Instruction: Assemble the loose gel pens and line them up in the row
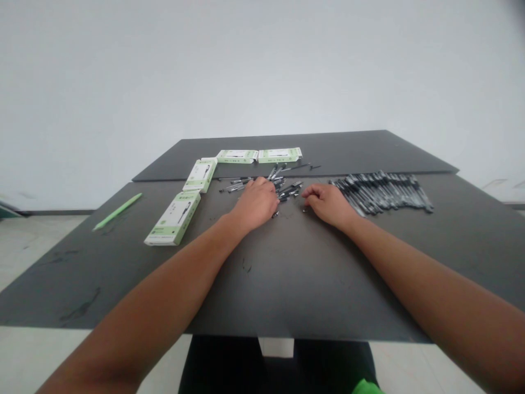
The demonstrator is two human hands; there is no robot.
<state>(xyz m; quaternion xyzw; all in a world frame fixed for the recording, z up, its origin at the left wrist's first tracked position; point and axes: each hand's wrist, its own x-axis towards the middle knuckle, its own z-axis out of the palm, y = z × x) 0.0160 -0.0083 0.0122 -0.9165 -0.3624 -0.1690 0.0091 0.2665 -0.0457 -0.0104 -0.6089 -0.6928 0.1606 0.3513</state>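
My left hand (257,202) bends down over a loose pile of clear-barrelled pens with black parts (290,190) at mid-table. Its fingers are closed, and a pen end (275,214) pokes out beside them; most of the grip is hidden. To the right of the pile, my right hand (328,203) rests on its side with the fingers curled together. A tiny light tip (304,210) shows under those fingers, too small to name. Just beyond the right wrist, a row of similar pens (383,192) lies side by side, slanted.
Two green-and-white pen boxes (173,219) lie end to end on the left. Two more boxes (279,155) lie along the back. A light green pen-shaped stick (118,211) is at the far left. The dark table (287,284) has a seam (172,179) across it.
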